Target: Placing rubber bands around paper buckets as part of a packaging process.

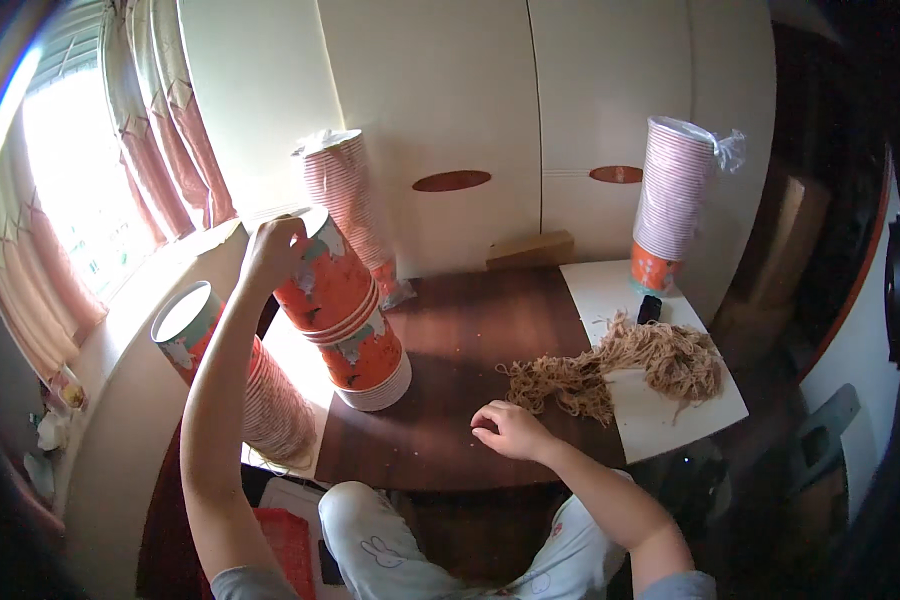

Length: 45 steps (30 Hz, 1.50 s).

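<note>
My left hand (pixel 273 252) reaches up at the left and grips the rim of the topmost orange paper bucket (pixel 330 280). This bucket, patterned with grey-green and white, sits on a short stack of similar buckets (pixel 368 358) standing on the table. Over the middle of the dark tabletop, my right hand (pixel 513 432) is closed, its fingers curled in; whether anything is in them is hidden. Close beyond its fingers lies a tangled heap of light-brown string (pixel 610 372), spread across the dark and white parts of the table.
Tall nested bucket stacks in clear plastic stand at the back left (pixel 342 190) and back right (pixel 675 190). Another stack (pixel 270 395) leans at the left edge. A small black object (pixel 650 309) lies by the string. Behind the table (pixel 450 330) are cream cabinet doors (pixel 440 100) and a cardboard piece (pixel 530 249).
</note>
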{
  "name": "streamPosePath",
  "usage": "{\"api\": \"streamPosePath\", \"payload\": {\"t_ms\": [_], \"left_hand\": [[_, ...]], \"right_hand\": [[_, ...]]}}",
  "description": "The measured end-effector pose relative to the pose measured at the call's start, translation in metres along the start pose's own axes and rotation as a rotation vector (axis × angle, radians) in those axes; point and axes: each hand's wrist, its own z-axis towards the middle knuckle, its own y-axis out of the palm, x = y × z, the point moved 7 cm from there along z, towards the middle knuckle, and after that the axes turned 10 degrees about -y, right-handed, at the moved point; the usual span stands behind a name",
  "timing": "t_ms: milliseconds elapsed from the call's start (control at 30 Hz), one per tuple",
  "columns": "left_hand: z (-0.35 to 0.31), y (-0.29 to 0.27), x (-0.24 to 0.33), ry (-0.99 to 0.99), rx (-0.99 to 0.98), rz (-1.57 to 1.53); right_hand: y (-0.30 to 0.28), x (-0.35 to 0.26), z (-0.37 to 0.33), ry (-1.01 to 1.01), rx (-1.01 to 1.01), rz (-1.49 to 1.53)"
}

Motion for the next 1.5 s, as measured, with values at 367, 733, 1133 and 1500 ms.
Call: {"api": "streamPosePath", "payload": {"t_ms": [367, 733, 1133, 1500], "left_hand": [[0.01, -0.02, -0.003, -0.012, 0.052, -0.061], [0.001, -0.123, 0.037, -0.11, 0.272, -0.569], [-0.181, 0.14, 0.038, -0.897, -0.429, -1.778], [-0.21, 0.175, 0.071, -0.971, -0.558, -1.461]], "right_hand": [[0.007, -0.002, 0.002, 0.009, -0.033, -0.035], [-0.012, 0.005, 0.001, 0.051, 0.078, 0.057], [-0.035, 0.025, -0.02, 0.121, 0.523, 1.173], [-0.038, 0.04, -0.042, 0.411, 0.889, 0.987]]}}
